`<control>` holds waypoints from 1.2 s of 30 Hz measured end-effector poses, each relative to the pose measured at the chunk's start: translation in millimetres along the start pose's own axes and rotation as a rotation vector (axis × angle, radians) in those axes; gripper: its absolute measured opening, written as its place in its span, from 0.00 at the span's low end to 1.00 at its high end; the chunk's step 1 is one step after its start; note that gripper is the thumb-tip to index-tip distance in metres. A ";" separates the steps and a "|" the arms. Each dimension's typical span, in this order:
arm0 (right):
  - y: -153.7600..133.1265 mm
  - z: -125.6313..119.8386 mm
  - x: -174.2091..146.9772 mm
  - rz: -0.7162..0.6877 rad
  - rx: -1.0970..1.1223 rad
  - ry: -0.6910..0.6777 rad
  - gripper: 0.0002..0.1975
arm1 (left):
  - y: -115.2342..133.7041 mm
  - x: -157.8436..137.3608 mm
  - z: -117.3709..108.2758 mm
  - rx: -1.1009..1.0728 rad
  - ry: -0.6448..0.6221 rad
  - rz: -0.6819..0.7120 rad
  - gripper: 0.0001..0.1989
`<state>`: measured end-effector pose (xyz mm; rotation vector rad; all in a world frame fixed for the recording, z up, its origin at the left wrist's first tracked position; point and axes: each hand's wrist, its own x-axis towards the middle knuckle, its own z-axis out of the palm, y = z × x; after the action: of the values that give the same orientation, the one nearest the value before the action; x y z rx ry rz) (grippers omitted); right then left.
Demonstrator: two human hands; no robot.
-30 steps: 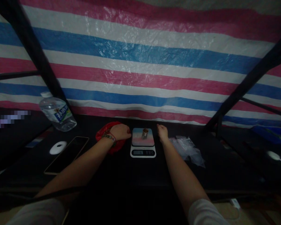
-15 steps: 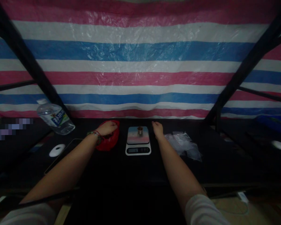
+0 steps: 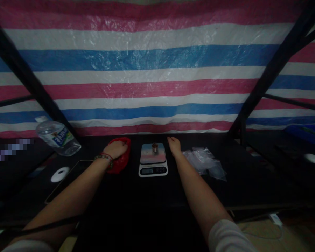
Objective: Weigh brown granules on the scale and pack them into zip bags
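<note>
A white kitchen scale (image 3: 153, 169) with a small lit display stands in front of me. On its plate sits a small metal cup (image 3: 154, 148) with something brownish at the top that I cannot make out. To the left, my left hand (image 3: 116, 149) reaches down into a red plastic bag (image 3: 120, 164); the bag hides its fingertips. My right hand (image 3: 174, 145) rests on the black table just right of the scale. Its fingers are curled in and nothing shows in them. Beside that forearm lie several clear plastic bags (image 3: 202, 159).
A clear bottle (image 3: 59, 136) leans at the left. Closer in are a white round object (image 3: 60, 174) and a dark flat tablet-like device (image 3: 68, 178) partly under my left arm. Dark metal bars (image 3: 262, 82) slope up on both sides. At far right are a blue tray (image 3: 304, 133) and a white spoon (image 3: 313, 159).
My left hand has tipped lower into the red bag. My right hand stays beside the scale, and the cup remains on the plate. The whole view has shifted slightly.
</note>
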<state>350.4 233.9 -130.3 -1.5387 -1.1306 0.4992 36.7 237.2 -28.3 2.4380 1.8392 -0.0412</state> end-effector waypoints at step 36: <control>3.7 4.4 1.9 -0.041 -0.068 -0.001 0.19 | -34.8 23.5 20.8 -0.044 0.119 0.207 0.23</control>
<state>349.2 238.0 -134.6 -1.5710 -1.1880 0.4375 10.4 267.4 -52.6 2.6375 1.5993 0.1592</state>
